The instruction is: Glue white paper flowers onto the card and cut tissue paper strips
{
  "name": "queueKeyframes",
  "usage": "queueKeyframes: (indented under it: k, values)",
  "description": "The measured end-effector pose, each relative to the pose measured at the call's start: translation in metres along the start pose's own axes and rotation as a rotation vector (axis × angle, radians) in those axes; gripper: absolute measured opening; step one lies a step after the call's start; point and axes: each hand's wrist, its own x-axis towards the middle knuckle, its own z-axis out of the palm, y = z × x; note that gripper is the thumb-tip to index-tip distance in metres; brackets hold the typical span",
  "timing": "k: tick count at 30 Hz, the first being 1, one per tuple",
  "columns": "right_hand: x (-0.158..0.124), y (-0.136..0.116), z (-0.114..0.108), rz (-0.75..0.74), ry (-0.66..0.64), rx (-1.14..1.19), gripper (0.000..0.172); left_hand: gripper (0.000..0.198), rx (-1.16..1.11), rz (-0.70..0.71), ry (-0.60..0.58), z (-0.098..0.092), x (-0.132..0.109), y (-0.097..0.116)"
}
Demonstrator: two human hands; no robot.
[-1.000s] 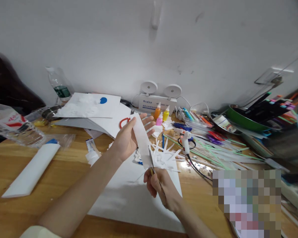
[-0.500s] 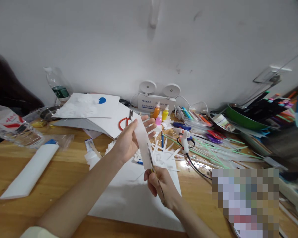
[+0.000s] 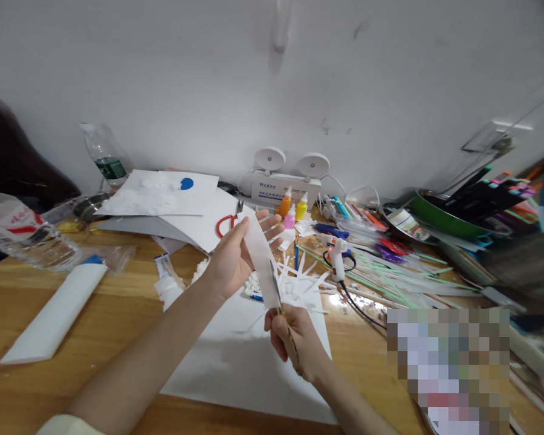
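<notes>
My left hand (image 3: 231, 260) holds the upper end of a white paper strip (image 3: 260, 257) under its thumb, with the other fingers spread behind it. Wrapped round the handles of a pair of scissors (image 3: 276, 290), my right hand (image 3: 294, 338) is closed. The scissor blades point up and lie along the strip's right edge. Below both hands a large white sheet (image 3: 245, 374) lies on the wooden table (image 3: 131, 314). Thin cut white strips (image 3: 303, 284) are heaped just beyond my right hand.
Red-handled scissors (image 3: 225, 225) lie behind my left hand. A glue gun (image 3: 338, 257) with a black cord stands to the right, near many thin sticks (image 3: 390, 278). Paint bottles (image 3: 301, 207) are at the back. A folded white paper (image 3: 57, 314) and a large bottle (image 3: 27, 232) are left.
The strip's upper end has tilted slightly to the left, and the fingers of my left hand have shifted a little. My right hand has moved very slightly with the scissors.
</notes>
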Motion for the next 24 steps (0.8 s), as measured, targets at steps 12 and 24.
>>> queueKeyframes:
  k: [12, 24]
  values:
    - [0.0020, 0.0064, 0.0011, 0.024, 0.019, -0.028, 0.059, 0.032, -0.018, -0.057, -0.033, 0.0025, -0.0024, -0.0003]
    - [-0.0011, 0.0028, -0.0006, -0.008, 0.017, -0.035, 0.059, 0.030, -0.004, -0.103, -0.030, 0.0063, -0.0062, -0.0062]
